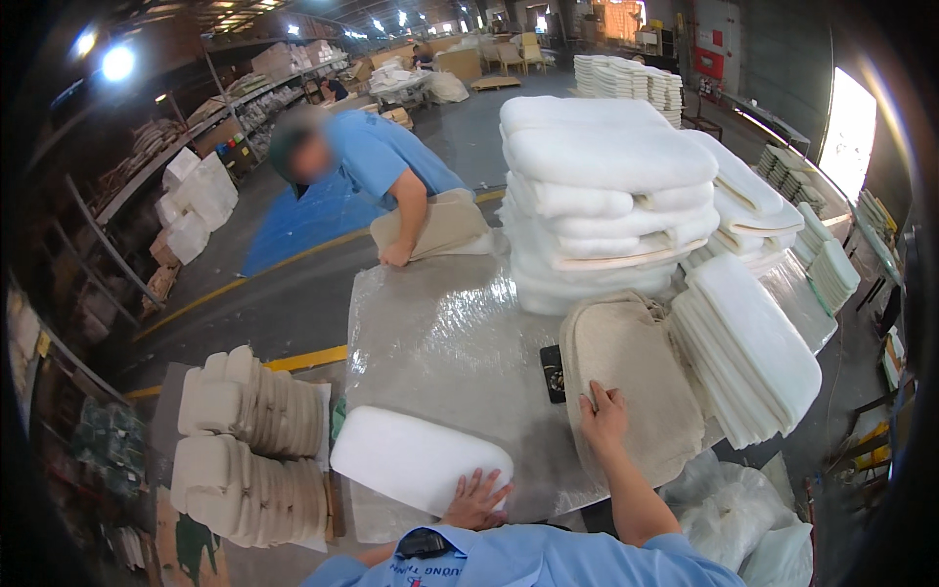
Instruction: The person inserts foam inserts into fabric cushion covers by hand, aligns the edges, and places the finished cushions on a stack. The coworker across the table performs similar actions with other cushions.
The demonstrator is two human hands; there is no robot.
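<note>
My left hand [477, 501] lies with spread fingers on the right end of a white padded foam piece [416, 458], flat on the table near me. On a stack of beige fabric covers [636, 362] to the right rests my right hand [603, 419], its fingers somewhat bent and apart, with no cover lifted. Partly under the stack's left edge sits a small black tray [554, 374] with small items I cannot make out. The table [430, 333] has a shiny clear plastic sheet over it.
Thick white padding [606, 166] is piled high at the table's back right, with stacked white pads [753, 352] beside it. Stacks of finished beige cushions [249, 450] stand at left. Across the table a co-worker [381, 157] leans over folded beige covers [435, 225]. Clear plastic bags [729, 509] lie at lower right.
</note>
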